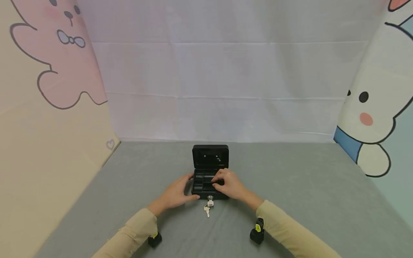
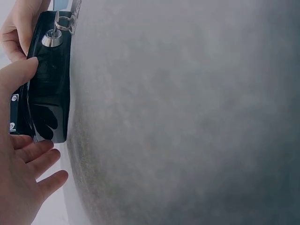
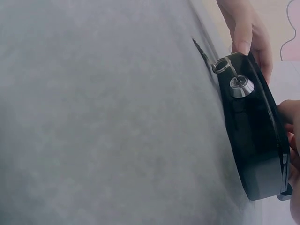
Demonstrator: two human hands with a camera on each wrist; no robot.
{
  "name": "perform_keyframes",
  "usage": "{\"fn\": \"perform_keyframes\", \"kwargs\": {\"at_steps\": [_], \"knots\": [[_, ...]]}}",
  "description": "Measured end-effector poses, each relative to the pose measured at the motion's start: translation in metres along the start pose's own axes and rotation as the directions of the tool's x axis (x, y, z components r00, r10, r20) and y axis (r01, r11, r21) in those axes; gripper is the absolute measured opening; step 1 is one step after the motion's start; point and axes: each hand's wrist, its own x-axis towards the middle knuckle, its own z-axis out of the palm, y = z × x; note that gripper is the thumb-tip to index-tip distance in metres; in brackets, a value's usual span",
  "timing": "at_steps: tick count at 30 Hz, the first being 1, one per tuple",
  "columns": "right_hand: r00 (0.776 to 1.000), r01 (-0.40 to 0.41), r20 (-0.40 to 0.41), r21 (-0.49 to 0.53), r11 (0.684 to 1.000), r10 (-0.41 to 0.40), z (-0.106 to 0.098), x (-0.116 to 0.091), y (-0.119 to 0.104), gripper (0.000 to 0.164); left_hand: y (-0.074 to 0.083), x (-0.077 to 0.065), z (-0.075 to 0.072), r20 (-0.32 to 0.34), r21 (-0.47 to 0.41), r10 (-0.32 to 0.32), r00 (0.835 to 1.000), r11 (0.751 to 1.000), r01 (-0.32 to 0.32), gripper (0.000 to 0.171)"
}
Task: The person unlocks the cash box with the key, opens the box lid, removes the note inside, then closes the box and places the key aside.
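A black cash box stands on the grey table with its lid raised. Inside lies a black tray divided into compartments. My left hand holds the box's left side, its thumb at the front corner and its fingers along the side. Over the right part of the tray is my right hand, thumb and forefinger bent toward each other. Whether they pinch a divider cannot be made out. A key sits in the silver lock on the box's front, and a second key hangs from its ring.
The grey cloth table top spreads around the box. Behind it hangs a white curtain, with cartoon-printed cloths at the sides. A small black strap device is worn at each wrist.
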Motion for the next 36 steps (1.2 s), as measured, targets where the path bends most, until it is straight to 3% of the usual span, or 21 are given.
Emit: {"fn": "perform_keyframes", "kwargs": {"at_steps": [12,21,31,36], "knots": [[0.996,0.068,-0.061,-0.036,0.997,-0.070,0.003,0.000,0.002,0.005,0.001,0.002,0.002,-0.012,-0.008,0.027,1.000,1.000,-0.027,0.081],[0.997,0.060,-0.055,-0.043,0.997,-0.063,0.002,-0.001,0.002,0.007,0.001,0.003,0.003,-0.012,-0.022,0.039,0.999,0.999,-0.039,0.080],[0.996,0.063,-0.067,-0.022,0.998,-0.065,-0.008,0.003,-0.005,0.007,-0.001,0.001,0.005,-0.021,-0.036,0.034,0.999,0.999,-0.035,0.078],[0.991,0.107,-0.081,-0.026,0.994,-0.109,-0.019,0.003,-0.009,0.006,-0.003,0.001,0.005,-0.028,-0.021,0.043,0.999,0.999,-0.043,0.078]]}}
